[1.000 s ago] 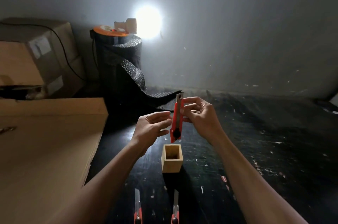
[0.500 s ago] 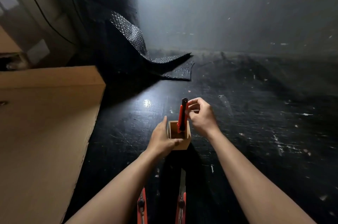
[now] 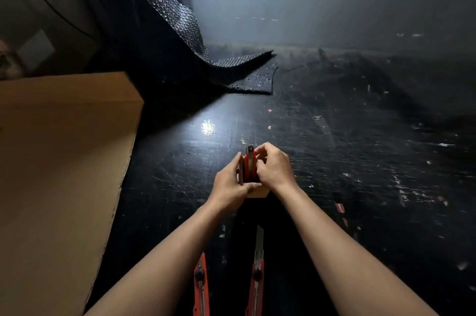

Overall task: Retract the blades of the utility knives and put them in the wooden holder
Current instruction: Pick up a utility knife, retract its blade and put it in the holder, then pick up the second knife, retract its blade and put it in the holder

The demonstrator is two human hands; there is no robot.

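Head view — left hand (image 3: 230,184) clasps wooden holder (image 3: 256,193), right hand (image 3: 274,166) pinches upright red knife (image 3: 249,165) inside it.

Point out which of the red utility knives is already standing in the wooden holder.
The knife between the hands, upright in the wooden holder. The other two knives lie flat on the black table, nearer the person.
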